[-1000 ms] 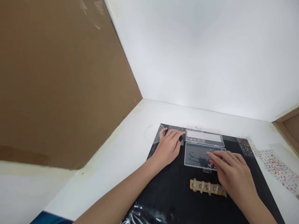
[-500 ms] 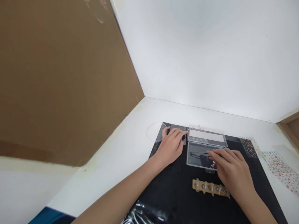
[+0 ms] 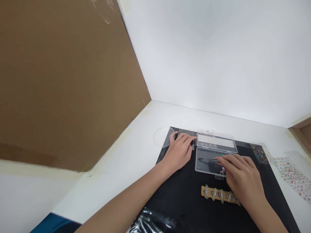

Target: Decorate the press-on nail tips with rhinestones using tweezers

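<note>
My right hand (image 3: 243, 174) pinches a pair of thin metal tweezers (image 3: 207, 159), whose tips point left over the base of a hinged clear plastic case (image 3: 199, 169). Small shiny pink bits (image 3: 223, 170) lie in the case by my fingers. The case's lid (image 3: 216, 141), with a white strip in it, is folded back behind. My left hand (image 3: 179, 149) rests with fingers spread on a small clear sheet (image 3: 186, 132), one fingertip at the lid's left edge. Nearer me sits a tan strip (image 3: 211, 193) bearing several clear nail tips, its right end partly behind my right hand.
Everything lies on a black mat (image 3: 179, 197) on a white table (image 3: 114, 168). A clear round ring-like piece (image 3: 159, 137) overlaps the mat's far left corner. Patterned sticker sheets (image 3: 259, 153) lie at the right. Crinkled clear plastic (image 3: 148, 223) is at the near edge; a brown panel (image 3: 73, 81) stands left.
The whole view has shifted slightly, so things appear a few pixels to the right. Both hands and the tweezers hold nearly the same place over the case.
</note>
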`<state>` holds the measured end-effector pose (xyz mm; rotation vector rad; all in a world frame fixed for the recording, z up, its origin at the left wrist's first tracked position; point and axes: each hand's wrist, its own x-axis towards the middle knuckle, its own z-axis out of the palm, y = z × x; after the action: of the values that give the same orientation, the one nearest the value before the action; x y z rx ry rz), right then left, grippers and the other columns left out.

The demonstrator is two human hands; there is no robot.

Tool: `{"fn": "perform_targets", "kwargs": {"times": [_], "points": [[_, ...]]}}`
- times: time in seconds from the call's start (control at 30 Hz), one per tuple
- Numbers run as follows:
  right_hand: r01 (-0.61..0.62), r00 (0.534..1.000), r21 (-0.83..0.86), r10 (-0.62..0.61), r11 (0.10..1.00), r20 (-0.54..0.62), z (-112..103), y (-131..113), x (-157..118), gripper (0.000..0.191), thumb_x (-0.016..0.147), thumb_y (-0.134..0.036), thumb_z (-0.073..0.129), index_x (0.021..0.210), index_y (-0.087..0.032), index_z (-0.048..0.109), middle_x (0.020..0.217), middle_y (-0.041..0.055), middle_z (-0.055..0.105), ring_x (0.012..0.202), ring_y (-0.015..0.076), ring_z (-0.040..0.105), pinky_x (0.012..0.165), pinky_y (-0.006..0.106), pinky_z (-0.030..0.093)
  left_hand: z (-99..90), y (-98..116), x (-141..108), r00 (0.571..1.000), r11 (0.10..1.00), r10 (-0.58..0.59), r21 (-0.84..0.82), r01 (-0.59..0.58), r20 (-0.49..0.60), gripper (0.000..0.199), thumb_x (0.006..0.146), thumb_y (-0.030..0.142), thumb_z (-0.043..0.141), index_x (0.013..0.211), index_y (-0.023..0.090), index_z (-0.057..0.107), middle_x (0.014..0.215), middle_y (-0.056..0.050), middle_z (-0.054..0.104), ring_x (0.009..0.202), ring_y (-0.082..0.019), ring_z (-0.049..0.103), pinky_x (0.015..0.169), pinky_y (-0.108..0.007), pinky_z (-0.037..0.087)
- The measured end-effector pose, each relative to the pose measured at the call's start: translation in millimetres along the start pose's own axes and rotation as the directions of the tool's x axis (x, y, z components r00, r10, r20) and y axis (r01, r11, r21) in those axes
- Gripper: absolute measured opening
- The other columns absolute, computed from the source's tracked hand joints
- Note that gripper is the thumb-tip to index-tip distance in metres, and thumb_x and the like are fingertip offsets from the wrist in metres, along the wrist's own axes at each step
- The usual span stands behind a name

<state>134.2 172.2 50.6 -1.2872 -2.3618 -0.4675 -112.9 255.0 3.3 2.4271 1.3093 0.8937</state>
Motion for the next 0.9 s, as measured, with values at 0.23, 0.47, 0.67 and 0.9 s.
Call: {"fn": "perform_targets", "kwargs": {"times": [0.23, 0.47, 0.67, 0.9], "points": [[0.017, 1.0, -0.01, -0.017, 1.0, -0.012, -5.2, 4.9, -3.9, 0.035, 0.093, -0.001, 0.055, 0.115, -0.02, 0.075, 0.101, 0.0041, 0.081, 0.087, 0.0178, 0.07, 0.084, 0.035, 0.044, -0.9, -0.8, -0.8, 1.0, 1.0, -0.008, 0.023, 0.007, 0.029, 0.043, 0.101, 0.007, 0.044, 0.132, 0.023, 0.068, 0.123, -0.007, 0.078, 0.123, -0.026, 0.068, 0.123, -0.057, 0.034], [0.007, 1.0, 0.0, -0.007, 1.0, -0.018, -4.3, 0.3, 2.1, 0.032, 0.097, -0.002, 0.054, 0.114, -0.02, 0.074, 0.099, 0.0032, 0.08, 0.086, 0.0169, 0.069, 0.083, 0.034, 0.044, -0.1, -2.3, -1.0, 1.0, 1.0, 0.001, -0.009, -0.001, 0.008, 0.041, 0.103, 0.007, 0.04, 0.131, 0.022, 0.066, 0.121, -0.007, 0.079, 0.122, -0.025, 0.068, 0.122, -0.058, 0.031], [-0.001, 1.0, 0.007, 0.002, 1.0, -0.016, -1.5, -2.5, 2.5, 0.033, 0.096, 0.0, 0.052, 0.11, -0.019, 0.075, 0.098, 0.0024, 0.08, 0.084, 0.0167, 0.069, 0.082, 0.035, 0.044, -0.9, -0.5, -0.2, 1.0, 1.0, 0.005, 0.003, -0.005, 0.015, 0.04, 0.102, 0.007, 0.041, 0.131, 0.021, 0.066, 0.122, -0.008, 0.079, 0.122, -0.026, 0.068, 0.122, -0.058, 0.032], [-0.026, 1.0, 0.021, 0.026, 0.999, -0.001, 0.5, 0.9, -2.2, 0.034, 0.094, -0.001, 0.055, 0.109, -0.021, 0.078, 0.099, 0.0039, 0.08, 0.084, 0.0174, 0.069, 0.083, 0.035, 0.043, -1.5, 1.0, 0.2, 1.0, 1.0, 0.019, -0.013, -0.019, 0.006, 0.041, 0.103, 0.008, 0.038, 0.131, 0.019, 0.066, 0.121, -0.009, 0.078, 0.122, -0.026, 0.068, 0.121, -0.057, 0.031]]}}
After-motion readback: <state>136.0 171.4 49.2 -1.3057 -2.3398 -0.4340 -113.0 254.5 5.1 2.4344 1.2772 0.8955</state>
